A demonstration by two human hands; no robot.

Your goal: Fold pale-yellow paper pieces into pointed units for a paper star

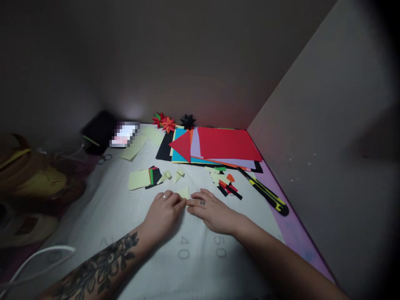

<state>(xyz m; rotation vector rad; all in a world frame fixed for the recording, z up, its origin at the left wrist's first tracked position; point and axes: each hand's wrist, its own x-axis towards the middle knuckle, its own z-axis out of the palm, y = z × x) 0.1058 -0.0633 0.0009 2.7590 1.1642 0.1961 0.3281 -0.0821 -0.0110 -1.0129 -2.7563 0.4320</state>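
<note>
A small pale yellow piece of paper [184, 193] lies on the white sheet between my hands. My left hand [164, 210] is closed, its fingers bent and pinching the paper's left side near the lower edge. My right hand [211, 210] rests with fingers stretched and slightly apart, their tips at the paper's right edge. Just beyond are two folded pale yellow paper pieces, one folded piece [179, 175] and another folded piece [165, 176]. A stack of small paper squares [139, 179] sits left of them, pale yellow on top, with green, red and black edges showing.
Coloured paper scraps [225, 181] lie beyond my right hand, near a yellow-black utility knife [268, 195]. Large paper sheets [229, 143] and folded paper stars [168, 124] stand toward the wall. Scissors [104, 158], a lit phone [124, 134] and a white cable [40, 254] are leftward.
</note>
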